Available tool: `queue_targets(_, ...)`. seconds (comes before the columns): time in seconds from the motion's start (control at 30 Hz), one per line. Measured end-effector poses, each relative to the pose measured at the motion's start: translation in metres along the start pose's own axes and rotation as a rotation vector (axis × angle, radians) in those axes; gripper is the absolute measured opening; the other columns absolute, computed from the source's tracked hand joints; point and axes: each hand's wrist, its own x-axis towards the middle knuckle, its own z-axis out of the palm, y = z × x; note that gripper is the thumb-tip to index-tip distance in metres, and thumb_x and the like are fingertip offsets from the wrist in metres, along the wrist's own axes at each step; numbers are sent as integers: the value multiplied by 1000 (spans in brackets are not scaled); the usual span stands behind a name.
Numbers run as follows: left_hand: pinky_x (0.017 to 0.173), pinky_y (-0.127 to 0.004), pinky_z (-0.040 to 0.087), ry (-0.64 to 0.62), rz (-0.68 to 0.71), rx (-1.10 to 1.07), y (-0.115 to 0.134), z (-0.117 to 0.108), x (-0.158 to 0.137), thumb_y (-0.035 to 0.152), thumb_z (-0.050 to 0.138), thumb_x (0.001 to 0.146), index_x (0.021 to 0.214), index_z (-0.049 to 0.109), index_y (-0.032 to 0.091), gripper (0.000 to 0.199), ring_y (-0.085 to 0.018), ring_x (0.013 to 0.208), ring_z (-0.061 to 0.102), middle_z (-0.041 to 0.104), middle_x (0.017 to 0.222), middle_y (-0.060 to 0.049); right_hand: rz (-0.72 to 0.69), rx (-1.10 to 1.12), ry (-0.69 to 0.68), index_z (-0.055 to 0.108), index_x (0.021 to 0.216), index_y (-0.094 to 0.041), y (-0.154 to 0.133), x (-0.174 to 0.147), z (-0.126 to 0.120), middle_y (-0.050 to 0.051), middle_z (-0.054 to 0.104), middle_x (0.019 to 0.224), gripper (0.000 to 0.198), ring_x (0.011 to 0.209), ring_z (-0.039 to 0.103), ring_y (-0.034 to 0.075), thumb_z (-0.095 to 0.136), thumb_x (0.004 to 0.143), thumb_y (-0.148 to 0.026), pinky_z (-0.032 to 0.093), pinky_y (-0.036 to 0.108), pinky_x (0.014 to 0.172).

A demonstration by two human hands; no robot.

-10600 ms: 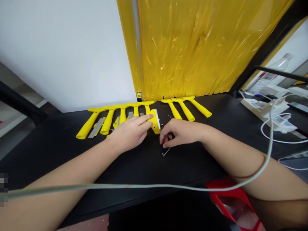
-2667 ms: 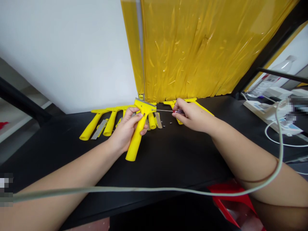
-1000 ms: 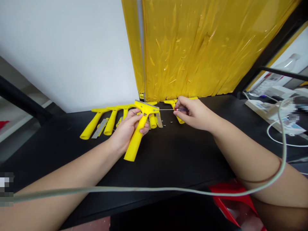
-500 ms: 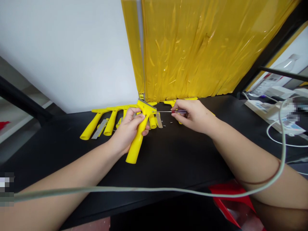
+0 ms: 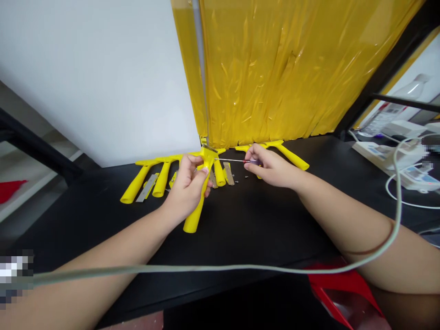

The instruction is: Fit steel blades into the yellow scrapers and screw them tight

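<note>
My left hand (image 5: 185, 188) is closed around a yellow plastic scraper (image 5: 194, 219), its hollow handle end tilted down toward me and its wide head facing away. A metal edge shows along the head. My right hand (image 5: 273, 168) pinches a screwdriver (image 5: 230, 160) with a thin shaft and a dark purple handle. The screwdriver's tip meets the side of the scraper's head, at or very near a screw. Behind my left hand lie several more yellow scrapers (image 5: 134, 184) and flat metal blades (image 5: 147, 188). Small screws (image 5: 246, 177) are scattered below the screwdriver.
Another yellow scraper (image 5: 294, 156) lies right of my right hand on the black tabletop (image 5: 240, 229). White devices with cables (image 5: 409, 169) and a plastic bottle (image 5: 388, 110) stand at the right. A pale cable (image 5: 220, 269) crosses in front of my forearms. Yellow film (image 5: 275, 68) covers the back panel.
The held scraper has turned, so its head looks narrower and its side faces the screwdriver more. The screwdriver shaft now slopes slightly upward toward the head. The whole view has shifted a little.
</note>
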Motion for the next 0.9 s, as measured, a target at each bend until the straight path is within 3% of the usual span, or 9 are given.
queue_targets(0.1,47,-22,49,-3,11,-8,1,0,-1,27,70,93,101,43,26,28,-10,63,65,55,99,2,21,-73,55,61,93,-21,2,3,-1,2,64,80,22,71,55,18,58,100,-42,42,31,66)
queue_targets(0.2,50,-23,49,-17,2,-9,2,0,-3,24,71,92,102,44,26,29,-10,64,64,56,96,2,56,-103,30,65,82,-20,1,4,1,2,59,69,40,65,53,18,46,105,-47,40,32,65)
queue_targets(0.4,48,-24,47,-2,-16,-27,-1,-2,-6,26,73,92,102,45,27,30,-13,64,65,58,90,1,-12,10,34,55,107,-24,2,0,2,-2,59,77,28,64,51,17,66,95,-46,41,29,61)
queue_targets(0.5,51,-25,48,-18,-5,-24,-3,-2,-9,26,72,94,103,46,27,27,-14,67,65,58,90,0,-8,-61,92,57,93,-23,6,2,0,1,62,78,27,68,55,19,65,95,-49,42,31,63)
queue_targets(0.63,50,-25,50,-42,34,-24,-2,2,-14,25,70,94,103,46,26,26,-13,70,63,58,107,-3,64,-83,78,61,77,-22,7,4,-2,1,54,63,46,59,50,18,46,104,-57,38,32,59)
queue_targets(0.8,47,-23,49,-19,44,-17,-5,2,-11,25,72,91,101,44,26,30,-11,66,63,58,108,-2,-9,57,51,54,106,-26,6,-2,0,-4,54,70,28,58,46,16,64,97,-52,38,29,57)
queue_targets(0.9,45,-22,48,-11,43,-6,-10,0,-8,28,72,91,101,42,26,32,-10,60,62,58,97,1,-3,-31,98,55,100,-24,6,-1,1,0,61,79,29,66,52,18,65,96,-51,41,31,62)
